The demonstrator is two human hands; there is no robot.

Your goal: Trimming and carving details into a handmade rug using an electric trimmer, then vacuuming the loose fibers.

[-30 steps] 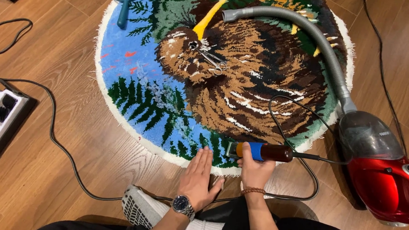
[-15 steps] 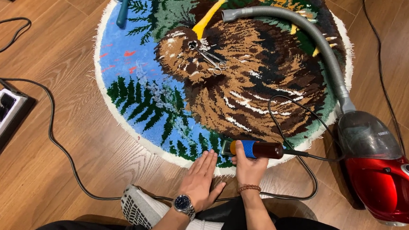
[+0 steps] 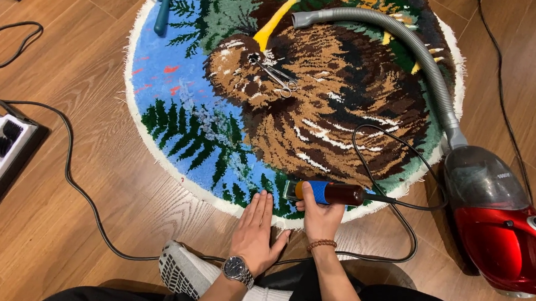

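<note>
Head view looks straight down at a round tufted rug (image 3: 220,136) with a brown long-beaked bird, blue sky and green ferns, lying on a wooden plank floor (image 3: 83,177). At the rug's near edge the right hand (image 3: 318,215) is wrapped around a corded electric trimmer with a blue-taped, dark brown barrel (image 3: 326,192), held sideways with its metal cutting head pointing left and resting on the pile just inside the white border. Its black cord (image 3: 401,176) runs off to the right and loops across the rug and floor. The left hand (image 3: 256,232) holds nothing — it lies flat, palm down, fingers together and stretched forward, the fingertips on the rug's white border just beside the trimmer head. A dark-faced wristwatch (image 3: 237,268) sits on the left wrist and a brown bead bracelet (image 3: 321,245) on the right.

Farther up the rug a pair of small steel scissors (image 3: 277,76) lies near the bird's head, and a teal-handled tool (image 3: 163,4) lies at the far left edge. A red canister vacuum cleaner (image 3: 499,224) stands on the floor to the right — its grey ribbed hose (image 3: 408,48) arcs across the upper part of the rug. A white-soled shoe (image 3: 179,271) shows below the left hand.
</note>
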